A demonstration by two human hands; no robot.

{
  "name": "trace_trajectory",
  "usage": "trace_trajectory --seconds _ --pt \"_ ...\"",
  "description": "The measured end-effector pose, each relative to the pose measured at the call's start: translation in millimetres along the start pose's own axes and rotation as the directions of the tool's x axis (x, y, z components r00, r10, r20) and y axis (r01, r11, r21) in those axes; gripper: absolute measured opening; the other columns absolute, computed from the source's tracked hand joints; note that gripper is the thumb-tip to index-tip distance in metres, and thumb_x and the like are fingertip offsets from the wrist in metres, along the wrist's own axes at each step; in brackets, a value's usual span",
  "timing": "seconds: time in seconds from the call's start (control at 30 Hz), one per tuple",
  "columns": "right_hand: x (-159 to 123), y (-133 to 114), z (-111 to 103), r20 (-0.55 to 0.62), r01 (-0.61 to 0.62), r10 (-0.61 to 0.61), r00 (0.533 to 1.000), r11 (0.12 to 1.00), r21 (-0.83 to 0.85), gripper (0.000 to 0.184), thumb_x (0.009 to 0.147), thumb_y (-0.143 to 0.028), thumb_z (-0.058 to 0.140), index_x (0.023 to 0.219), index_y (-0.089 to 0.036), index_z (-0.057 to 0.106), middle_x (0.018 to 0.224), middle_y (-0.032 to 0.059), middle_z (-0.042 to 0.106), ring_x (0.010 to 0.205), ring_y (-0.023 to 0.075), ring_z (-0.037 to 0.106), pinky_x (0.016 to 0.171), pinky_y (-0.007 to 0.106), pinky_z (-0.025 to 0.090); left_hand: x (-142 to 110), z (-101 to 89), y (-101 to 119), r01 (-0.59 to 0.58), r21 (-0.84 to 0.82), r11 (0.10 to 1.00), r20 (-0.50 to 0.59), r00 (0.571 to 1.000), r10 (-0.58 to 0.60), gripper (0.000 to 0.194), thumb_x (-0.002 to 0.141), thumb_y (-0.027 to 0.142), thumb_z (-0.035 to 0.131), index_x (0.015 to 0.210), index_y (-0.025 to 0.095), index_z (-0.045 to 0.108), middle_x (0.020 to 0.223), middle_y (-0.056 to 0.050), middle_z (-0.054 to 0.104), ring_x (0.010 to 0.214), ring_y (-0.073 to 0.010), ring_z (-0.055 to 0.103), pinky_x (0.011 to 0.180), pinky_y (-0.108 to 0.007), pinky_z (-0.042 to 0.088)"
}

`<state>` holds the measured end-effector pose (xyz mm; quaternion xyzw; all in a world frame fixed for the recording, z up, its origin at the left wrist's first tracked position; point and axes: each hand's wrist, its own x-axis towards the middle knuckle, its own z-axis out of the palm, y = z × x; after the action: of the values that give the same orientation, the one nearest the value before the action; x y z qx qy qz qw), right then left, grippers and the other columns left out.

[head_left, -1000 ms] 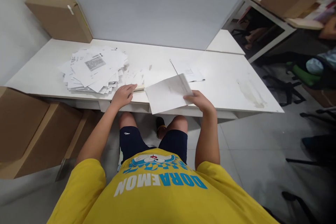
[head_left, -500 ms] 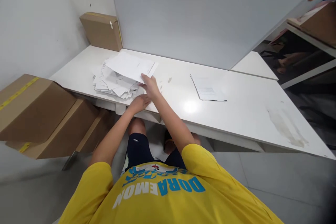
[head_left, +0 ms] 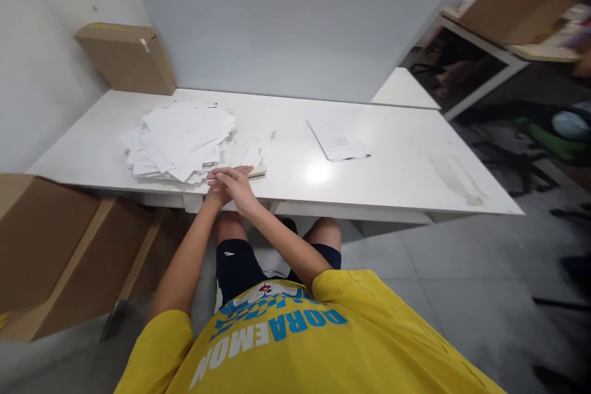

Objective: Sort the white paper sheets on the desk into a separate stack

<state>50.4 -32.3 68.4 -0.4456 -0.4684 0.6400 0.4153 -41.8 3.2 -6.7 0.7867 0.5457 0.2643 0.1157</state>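
Note:
My right hand (head_left: 234, 186) lies across my left hand (head_left: 217, 198) at the front edge of the white table, its fingers stretched out and no paper in them. My left hand is partly hidden under it; its visible fingertips point right, near a small cream flat thing (head_left: 257, 172) whose kind I cannot make out. Just beyond my hands is a loose, fanned pile of white paper sheets (head_left: 184, 135). Farther right lies a thin set of printed sheets (head_left: 339, 140) with dark edges, apart from both hands.
A closed cardboard box (head_left: 124, 61) stands at the table's back left corner, against the grey panel (head_left: 277, 24). Large cardboard boxes (head_left: 41, 240) sit below the table at left. A grey smear (head_left: 462, 178) marks the right end of the tabletop.
My right hand has let go of a paper sheet, which now lies on the pile. Both hands have come together at the table edge. The view has turned to the right.

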Motion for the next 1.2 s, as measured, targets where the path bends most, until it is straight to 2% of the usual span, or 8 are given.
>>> trace_trajectory --seconds 0.07,0.13,0.23,0.33,0.43,0.73,1.07,1.2 --pt "-1 -8 -51 -0.162 0.19 -0.192 0.968 0.981 -0.028 0.033 0.092 -0.045 0.046 0.116 -0.025 0.057 0.112 0.0057 0.071 0.109 0.0222 0.066 0.094 0.039 0.055 4 -10.0 0 -0.111 -0.03 0.993 0.059 0.992 0.113 0.047 0.098 0.04 0.041 0.14 0.027 0.055 0.135 -0.01 0.063 0.127 -0.0286 0.058 0.11 -0.052 0.045" --pt "4 -16 -114 -0.384 0.321 -0.395 0.835 0.915 -0.243 0.039 0.093 -0.041 0.041 0.125 -0.022 0.051 0.117 0.0094 0.068 0.109 0.0202 0.065 0.097 0.037 0.052 8 -16.3 0 -0.19 0.0 0.982 0.059 0.98 0.19 0.049 0.099 0.042 0.039 0.142 0.024 0.053 0.139 -0.009 0.061 0.129 -0.0267 0.057 0.11 -0.046 0.046" --pt "15 -20 -212 -0.553 0.051 -0.536 0.638 0.746 -0.664 0.048 0.093 -0.037 0.041 0.137 -0.016 0.043 0.14 0.0169 0.054 0.133 0.0231 0.048 0.109 0.04 0.04 11 -18.7 4 -0.197 0.064 0.978 0.036 0.98 0.195 0.052 0.101 0.043 0.036 0.147 0.023 0.048 0.141 -0.01 0.059 0.13 -0.0275 0.056 0.109 -0.045 0.046" --pt "23 -13 -289 -0.587 -0.368 -0.478 0.654 0.476 -0.799 0.061 0.09 -0.043 0.049 0.14 -0.009 0.041 0.152 0.0251 0.038 0.142 0.0346 0.031 0.113 0.052 0.029 11 -18.8 9 -0.172 0.103 0.98 0.028 0.985 0.17 0.052 0.101 0.043 0.035 0.147 0.022 0.048 0.14 -0.01 0.06 0.128 -0.0283 0.057 0.107 -0.044 0.046" --pt "23 -4 -330 -0.535 -0.438 -0.433 0.725 0.31 -0.844 0.048 0.093 -0.04 0.044 0.127 -0.008 0.054 0.137 0.0247 0.051 0.128 0.0351 0.042 0.109 0.049 0.03 10 -20.3 13 -0.151 0.128 0.98 0.04 0.988 0.147 0.054 0.101 0.044 0.033 0.147 0.02 0.049 0.138 -0.011 0.061 0.125 -0.0287 0.059 0.104 -0.042 0.047" --pt "21 3 -341 -0.409 -0.364 -0.496 0.766 0.19 -0.912 0.065 0.092 -0.057 0.047 0.135 -0.008 0.044 0.141 0.0252 0.044 0.13 0.035 0.036 0.106 0.046 0.028 13 -24.1 15 -0.148 0.186 0.971 0.041 0.989 0.142 0.06 0.095 0.047 0.038 0.149 0.021 0.044 0.142 -0.011 0.058 0.131 -0.0308 0.053 0.109 -0.045 0.043" --pt "27 -12 -340 -0.29 -0.315 -0.438 0.851 0.017 -0.949 0.037 0.095 -0.011 0.028 0.114 -0.01 0.06 0.117 0.0223 0.059 0.109 0.0321 0.05 0.091 0.045 0.034 14 -25.4 16 -0.125 0.205 0.971 0.034 0.992 0.121 0.062 0.096 0.049 0.036 0.151 0.021 0.042 0.142 -0.012 0.058 0.131 -0.0301 0.053 0.109 -0.042 0.042" --pt "22 -12 -344 -0.325 -0.334 -0.436 0.839 0.057 -0.941 0.032 0.098 -0.021 0.032 0.114 -0.011 0.059 0.122 0.022 0.057 0.112 0.0322 0.048 0.09 0.042 0.037 13 -24.2 15 -0.113 0.209 0.971 0.02 0.994 0.111 0.061 0.096 0.048 0.036 0.151 0.021 0.042 0.141 -0.012 0.059 0.129 -0.0312 0.055 0.108 -0.044 0.043"
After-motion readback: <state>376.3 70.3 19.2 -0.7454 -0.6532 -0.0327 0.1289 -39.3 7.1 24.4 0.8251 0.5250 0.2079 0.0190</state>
